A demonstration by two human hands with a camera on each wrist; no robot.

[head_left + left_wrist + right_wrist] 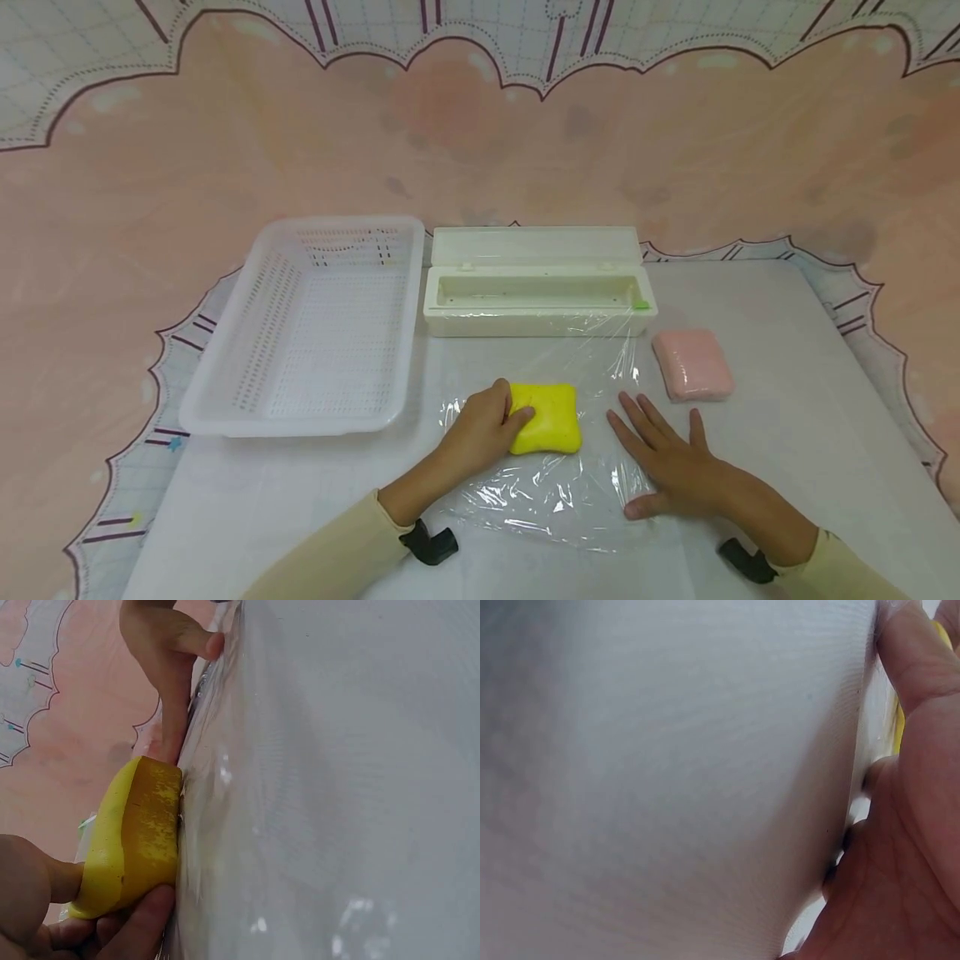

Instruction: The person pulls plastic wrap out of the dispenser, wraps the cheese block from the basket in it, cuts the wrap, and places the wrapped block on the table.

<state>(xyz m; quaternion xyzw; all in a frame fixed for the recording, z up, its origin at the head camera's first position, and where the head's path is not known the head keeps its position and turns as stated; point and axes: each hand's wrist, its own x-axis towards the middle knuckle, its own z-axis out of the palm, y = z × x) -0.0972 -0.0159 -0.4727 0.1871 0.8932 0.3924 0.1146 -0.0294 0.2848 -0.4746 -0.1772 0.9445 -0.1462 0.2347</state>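
In the head view my left hand (480, 429) grips the left side of a yellow block (551, 421) with rounded corners, thumb on top. The left wrist view shows the block (142, 832) low over a sheet of cling film (536, 500), its lower edge right at the film. That clear, wrinkled sheet runs from the front of a white film dispenser (536, 323) with its lid raised. My right hand (675, 471) lies with fingers spread at the right edge of the film. Beyond it sits a pink block (693, 365) with a shiny surface.
A white perforated plastic basket (393, 408) stands to the left of the dispenser. A small green piece (641, 305) shows at the dispenser's right end. White sheeting (810, 433) covers the table, with a patterned pink cloth (300, 150) around and behind it.
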